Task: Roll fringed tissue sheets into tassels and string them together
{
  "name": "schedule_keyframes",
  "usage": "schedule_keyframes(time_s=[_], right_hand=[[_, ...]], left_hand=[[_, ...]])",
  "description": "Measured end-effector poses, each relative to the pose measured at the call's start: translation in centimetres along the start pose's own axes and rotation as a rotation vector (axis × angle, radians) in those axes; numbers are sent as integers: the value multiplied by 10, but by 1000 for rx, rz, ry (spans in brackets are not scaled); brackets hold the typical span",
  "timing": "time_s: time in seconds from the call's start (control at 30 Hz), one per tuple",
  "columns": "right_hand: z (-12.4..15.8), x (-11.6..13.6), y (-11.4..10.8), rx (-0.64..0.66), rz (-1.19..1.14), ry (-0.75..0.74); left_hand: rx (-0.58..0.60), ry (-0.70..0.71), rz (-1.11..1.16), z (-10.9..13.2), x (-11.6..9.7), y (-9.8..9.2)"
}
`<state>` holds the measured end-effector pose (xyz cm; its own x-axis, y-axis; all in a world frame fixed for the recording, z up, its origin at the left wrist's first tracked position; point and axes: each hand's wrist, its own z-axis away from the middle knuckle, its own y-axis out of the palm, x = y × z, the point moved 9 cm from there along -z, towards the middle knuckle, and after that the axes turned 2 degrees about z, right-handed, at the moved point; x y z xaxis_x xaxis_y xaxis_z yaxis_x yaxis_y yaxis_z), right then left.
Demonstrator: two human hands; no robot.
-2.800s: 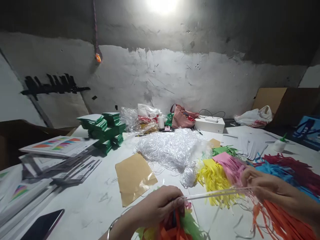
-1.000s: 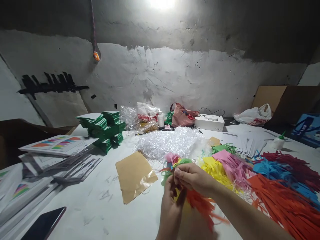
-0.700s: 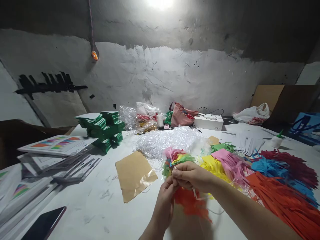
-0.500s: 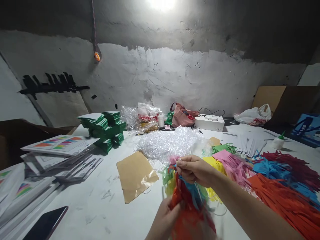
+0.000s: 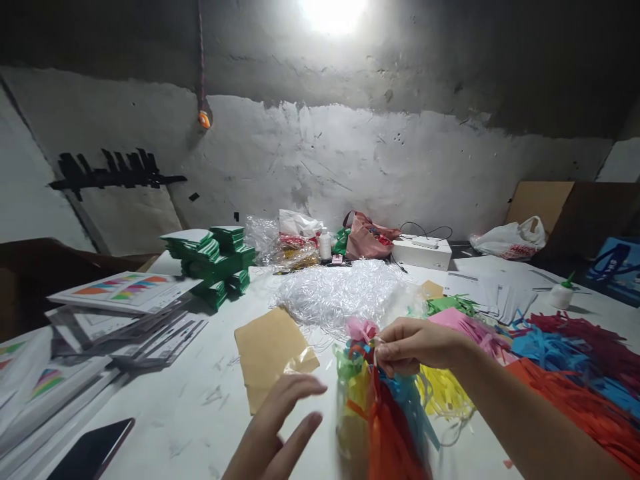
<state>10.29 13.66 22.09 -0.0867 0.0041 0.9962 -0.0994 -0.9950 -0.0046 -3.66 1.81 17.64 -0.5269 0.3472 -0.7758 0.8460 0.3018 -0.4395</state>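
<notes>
My right hand (image 5: pixel 413 345) is closed in a pinch near the top of a bunch of paper tassels (image 5: pixel 393 433). The bunch hangs down in green, yellow, red, orange and blue strips, with a pink loop above the fingers. Apart from it, on the left, my left hand (image 5: pixel 280 427) is open with thumb and fingers spread, holding nothing. Under and behind those fingertips lies a sheet of brown paper (image 5: pixel 267 343) with shiny clear tape at its right corner. Yellow fringed strips (image 5: pixel 447 390) rest on the table by my right wrist.
Shredded clear film (image 5: pixel 340 293) is heaped behind the hands. Fringed paper piles, including orange-red (image 5: pixel 570 400) and blue (image 5: pixel 550 350), cover the right side. Printed cards (image 5: pixel 125 292), green stacked packs (image 5: pixel 215 263) and a phone (image 5: pixel 93 450) lie left. A glue bottle (image 5: pixel 561 295) stands far right.
My left hand has let go of the tassel strips and moved left, opening. My right hand has shifted slightly right and down, still pinching the bunch's top.
</notes>
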Motion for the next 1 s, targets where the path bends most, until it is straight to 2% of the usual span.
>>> schedule_keyframes(time_s=[0.03,0.13,0.2,0.27,0.33,0.4,0.5,0.57,0.67,0.77,0.9,1.0], right_hand=[[2,1,3,20,19,2],[7,2,9,38,59,-20],[10,-2,8,17,66,-44],[14,-9,5,-10,62,-56],[18,-18,1,-24,61,-53],[21,-23,-1,-44,71,-56],[26,-22,-2,-110,119,-90],[29,-12,1,-170,229,-156],[34,5,11,-262,478,-267],[35,11,19,-323,650,-280],[34,8,22,-371,696,-278],[32,3,24,-368,685,-286]], left_hand=[[-43,81,-26,-16,-17,0],[54,317,-42,-53,-64,35],[122,370,-102,-64,-78,58],[159,379,-205,-65,-80,72],[159,429,-338,-58,-81,75],[109,499,-461,-48,-84,68],[58,559,-463,-38,-91,52],[82,528,-339,-37,-91,45],[121,411,-180,-39,-80,39],[178,286,-100,-38,-64,39],[320,180,-73,-33,-50,49],[336,169,-114,-36,-52,52]])
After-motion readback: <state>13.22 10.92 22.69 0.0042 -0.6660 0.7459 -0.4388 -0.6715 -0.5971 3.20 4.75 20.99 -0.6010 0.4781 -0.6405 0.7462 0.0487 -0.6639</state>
